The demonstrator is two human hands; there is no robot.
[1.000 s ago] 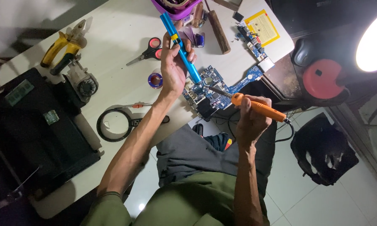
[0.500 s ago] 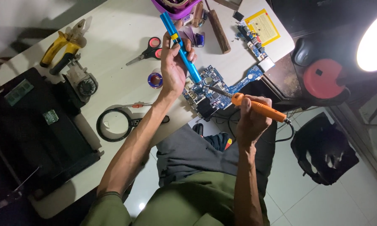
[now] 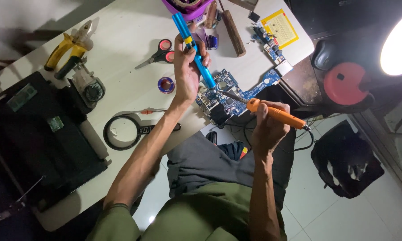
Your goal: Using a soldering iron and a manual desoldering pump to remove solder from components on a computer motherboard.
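Gripping blue pump (image 3: 194,48), orange iron (image 3: 276,115)

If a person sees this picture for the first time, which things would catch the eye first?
Probably the two bright tools over the blue circuit board at the table's edge: a blue desoldering pump in the left hand and an orange soldering iron in the right hand. A glaring lamp shines at the far right.

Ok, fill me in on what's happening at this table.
A person sits at a white table. The left hand grips a blue desoldering pump, its tip down on a blue circuit board. The right hand holds an orange soldering iron, its tip at the same spot.
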